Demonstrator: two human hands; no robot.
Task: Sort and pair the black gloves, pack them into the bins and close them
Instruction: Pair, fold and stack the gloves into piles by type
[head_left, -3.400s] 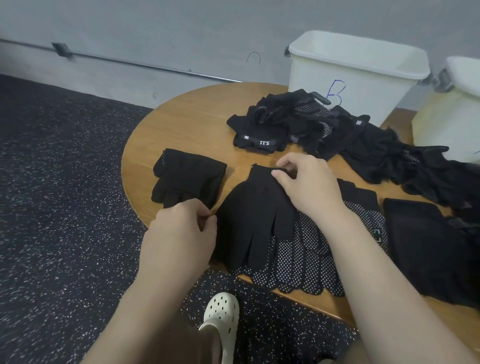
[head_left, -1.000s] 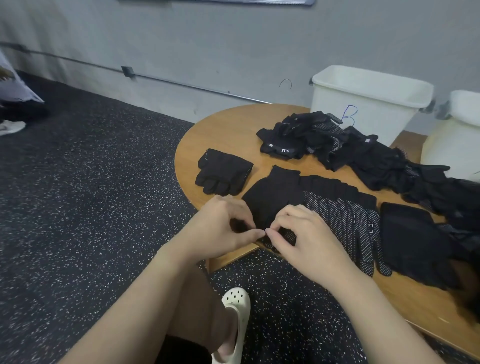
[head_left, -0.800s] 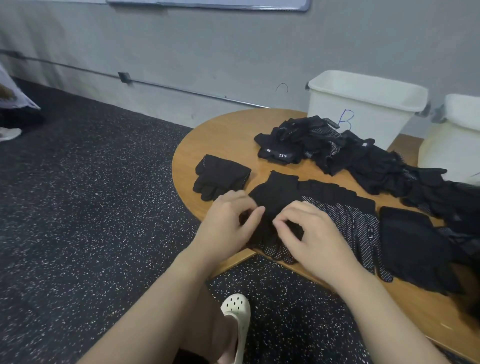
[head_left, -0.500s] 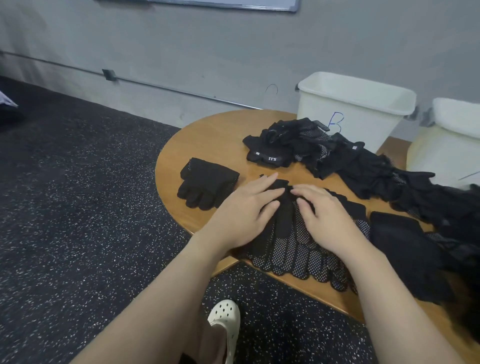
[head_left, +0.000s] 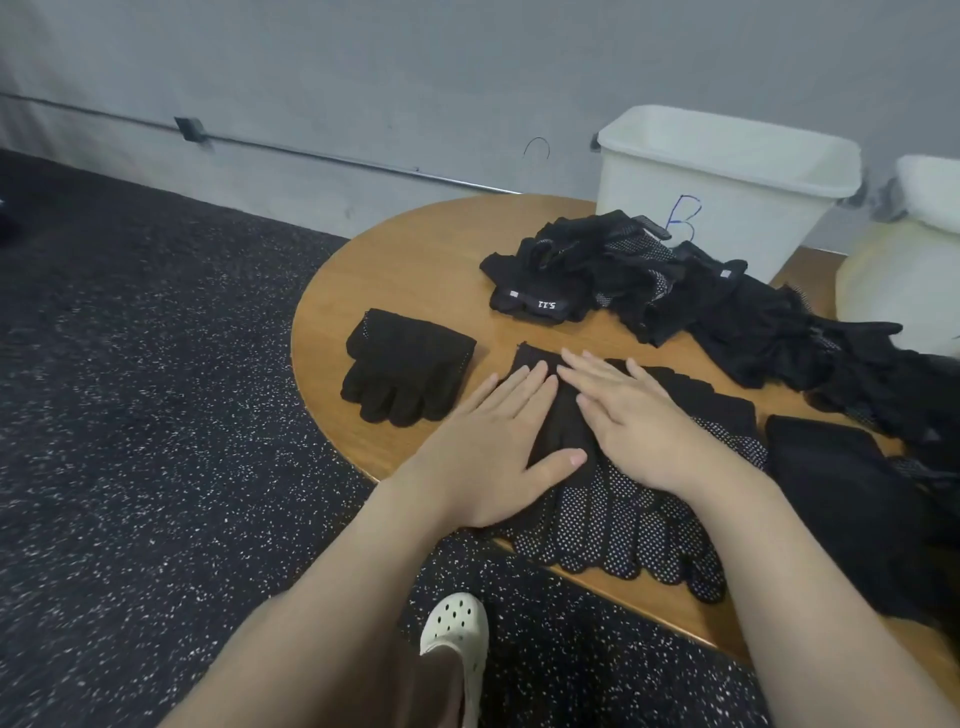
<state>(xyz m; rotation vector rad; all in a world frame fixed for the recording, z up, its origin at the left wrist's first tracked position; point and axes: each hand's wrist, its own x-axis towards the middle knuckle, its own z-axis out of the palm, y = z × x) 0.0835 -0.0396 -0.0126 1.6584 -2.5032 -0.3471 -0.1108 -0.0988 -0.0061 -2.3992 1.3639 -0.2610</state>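
my hands slid up from pinching the fingertips, left hand (head_left: 501, 457) and right hand (head_left: 641, 423) now spread flat, pressing the dotted gloves (head_left: 613, 514) onto the counter (head_left: 415, 270)

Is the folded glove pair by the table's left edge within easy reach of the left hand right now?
Probably yes: the left hand lies flat on the dotted gloves just beside the folded pair, with only bare table between.

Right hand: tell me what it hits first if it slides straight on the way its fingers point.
Right hand points up-left; beyond the glove it presses comes bare table, seemingly just left of the branded glove.
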